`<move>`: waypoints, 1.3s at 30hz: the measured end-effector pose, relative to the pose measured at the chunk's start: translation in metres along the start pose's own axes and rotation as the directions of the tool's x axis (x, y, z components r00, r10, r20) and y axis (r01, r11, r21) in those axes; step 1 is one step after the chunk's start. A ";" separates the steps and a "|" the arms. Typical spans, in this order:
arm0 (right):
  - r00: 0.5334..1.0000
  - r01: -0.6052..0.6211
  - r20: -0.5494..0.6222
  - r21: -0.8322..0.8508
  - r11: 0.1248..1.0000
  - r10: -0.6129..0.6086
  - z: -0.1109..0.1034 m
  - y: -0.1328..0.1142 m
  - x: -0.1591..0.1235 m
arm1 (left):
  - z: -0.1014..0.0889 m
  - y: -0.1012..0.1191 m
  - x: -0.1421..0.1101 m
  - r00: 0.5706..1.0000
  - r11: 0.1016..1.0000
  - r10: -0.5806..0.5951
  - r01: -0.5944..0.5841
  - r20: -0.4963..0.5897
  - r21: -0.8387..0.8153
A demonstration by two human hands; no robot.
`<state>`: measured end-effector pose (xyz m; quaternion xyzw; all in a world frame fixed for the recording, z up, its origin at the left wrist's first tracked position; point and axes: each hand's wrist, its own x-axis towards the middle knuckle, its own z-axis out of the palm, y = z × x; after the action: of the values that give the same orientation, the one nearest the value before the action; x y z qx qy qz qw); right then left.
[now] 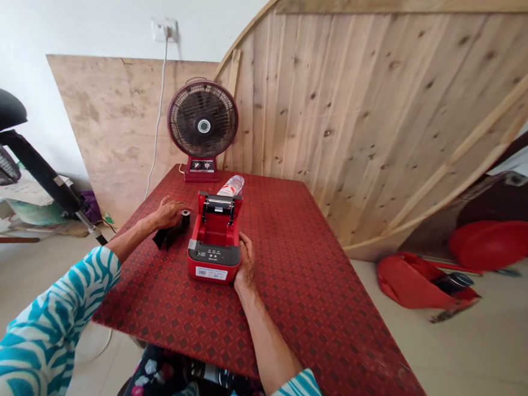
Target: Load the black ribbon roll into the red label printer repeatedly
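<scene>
Right grip (246, 264) is cupping the right side of the red device (216, 237), touching it; part of the grip is hiding behind the side, so can't tell if it's clamping or just bracing. Left grip (169, 212) is resting at the black roll (185, 218), left of the device; its tips are blending into the dark stuff, can't tell if pinched or loose. Black film (167, 237) is trailing from the roll toward the near left. Device is sitting upright on the red patterned surface (312, 280), lid (219, 206) standing up at the back, red cavity showing. Dark button panel (213, 254) is topping the near end; white label (211, 274) is facing front. Clear bottle (231, 185) is showing just behind the lid. Red fan (203, 126) is standing at the far left end. Behind, a rounded plank panel (342, 107) is standing against the wall (101, 5).
</scene>
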<state>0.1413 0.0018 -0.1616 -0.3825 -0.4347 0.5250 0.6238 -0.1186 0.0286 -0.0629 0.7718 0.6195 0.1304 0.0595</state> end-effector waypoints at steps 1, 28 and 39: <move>1.000 -0.009 -0.009 0.003 1.000 0.009 0.000 -0.001 0.000 | -0.001 -0.001 0.000 1.000 1.000 0.001 -0.001 -0.010 0.000; 0.872 0.110 0.489 -0.187 0.976 -0.005 0.020 -0.160 -0.054 | -0.027 0.137 -0.111 0.934 0.164 0.078 -0.358 -0.350 -0.919; 0.826 0.093 0.563 -0.201 0.975 0.037 0.015 -0.164 -0.066 | -0.011 0.148 -0.122 0.947 0.149 -0.073 -0.298 -0.312 -0.943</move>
<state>0.1750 -0.0889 -0.0128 -0.2707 -0.6602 0.5538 0.4292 -0.0067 -0.1238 -0.0302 0.5641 0.3268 0.6135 0.4456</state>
